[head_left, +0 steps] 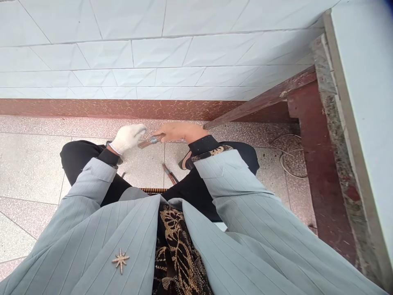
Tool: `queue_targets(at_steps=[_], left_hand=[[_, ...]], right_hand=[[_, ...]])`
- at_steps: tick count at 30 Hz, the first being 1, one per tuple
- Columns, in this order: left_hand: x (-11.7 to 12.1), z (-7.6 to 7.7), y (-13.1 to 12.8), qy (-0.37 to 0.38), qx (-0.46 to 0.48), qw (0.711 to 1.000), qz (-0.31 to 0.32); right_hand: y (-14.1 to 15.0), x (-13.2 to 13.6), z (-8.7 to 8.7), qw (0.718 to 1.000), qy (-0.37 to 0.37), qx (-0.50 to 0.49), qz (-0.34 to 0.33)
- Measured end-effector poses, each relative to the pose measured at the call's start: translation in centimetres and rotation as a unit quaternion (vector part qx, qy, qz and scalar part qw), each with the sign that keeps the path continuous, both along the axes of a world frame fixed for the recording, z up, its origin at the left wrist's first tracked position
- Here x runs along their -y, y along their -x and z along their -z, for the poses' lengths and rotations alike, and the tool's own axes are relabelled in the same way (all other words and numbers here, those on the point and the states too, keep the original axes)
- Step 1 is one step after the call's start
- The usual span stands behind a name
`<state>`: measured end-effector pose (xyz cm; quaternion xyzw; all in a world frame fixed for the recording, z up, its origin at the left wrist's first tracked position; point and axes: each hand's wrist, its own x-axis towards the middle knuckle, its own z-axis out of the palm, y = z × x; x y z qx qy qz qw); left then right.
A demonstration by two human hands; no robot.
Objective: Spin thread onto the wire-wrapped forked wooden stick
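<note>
My left hand (128, 137), in a white knitted glove, is closed above the floor. Its fingertips look greyish, and whatever may be pinched in them is too small to make out. Bare, my right hand (178, 132) grips a short brown wooden piece (145, 143) with grey wire (153, 140) wound around it. The free end of the wood points toward my left hand, a small gap below the glove. Between my feet a tool with reddish-brown handles (170, 173), perhaps pliers, lies on the floor.
White wall tiles (159, 53) rise ahead over a red-brown skirting (123, 107). To the right stands a dark red wooden frame (319, 172) with a slanting bar (260, 98). A loop of pale cable (287, 166) lies beside it on the speckled floor tiles (27, 164).
</note>
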<state>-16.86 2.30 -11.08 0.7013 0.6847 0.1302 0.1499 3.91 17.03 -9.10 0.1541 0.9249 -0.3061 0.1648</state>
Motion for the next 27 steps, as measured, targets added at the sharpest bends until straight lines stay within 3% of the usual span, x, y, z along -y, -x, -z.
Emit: queue_targets(at_steps=[3,5,8,11,14,17,20,23,25,27], left_hand=[[-0.4,0.4,0.7,-0.013,0.064,0.997,-0.031],[-0.7,0.7,1.0,-0.003,0.123,0.992,-0.038],[-0.8,0.9,0.8,0.015,0.201,0.979,-0.041],[-0.7,0.9,0.0,0.034,0.224,0.974,-0.023],[-0.6,0.9,-0.9,0.051,0.203,0.978,0.007],[-0.5,1.1,-1.6,0.072,0.16,0.984,0.043],[-0.4,1.1,-2.0,0.086,0.109,0.986,0.088],[-0.3,0.7,-2.1,0.094,0.037,0.989,0.105],[-0.2,0.1,-1.9,0.089,-0.012,0.992,0.091],[-0.3,-0.3,-1.6,0.082,-0.041,0.993,0.071]], right_hand=[[-0.3,-0.2,-0.9,0.992,0.111,0.007,-0.05],[-0.8,-0.5,-1.8,0.986,0.159,-0.05,-0.027],[-1.3,-1.0,-2.4,0.965,0.197,-0.155,0.08],[-1.3,-1.1,-1.7,0.922,0.23,-0.219,0.223],[-0.7,-1.1,-0.8,0.895,0.219,-0.226,0.317],[-0.1,-0.9,-0.5,0.911,0.105,-0.183,0.354],[0.2,-0.6,-0.8,0.937,-0.04,-0.108,0.328],[0.2,-0.3,-1.0,0.959,-0.121,-0.01,0.257],[0.1,-0.2,-1.0,0.972,-0.128,0.061,0.185],[-0.1,-0.1,-0.9,0.986,-0.077,0.112,0.096]])
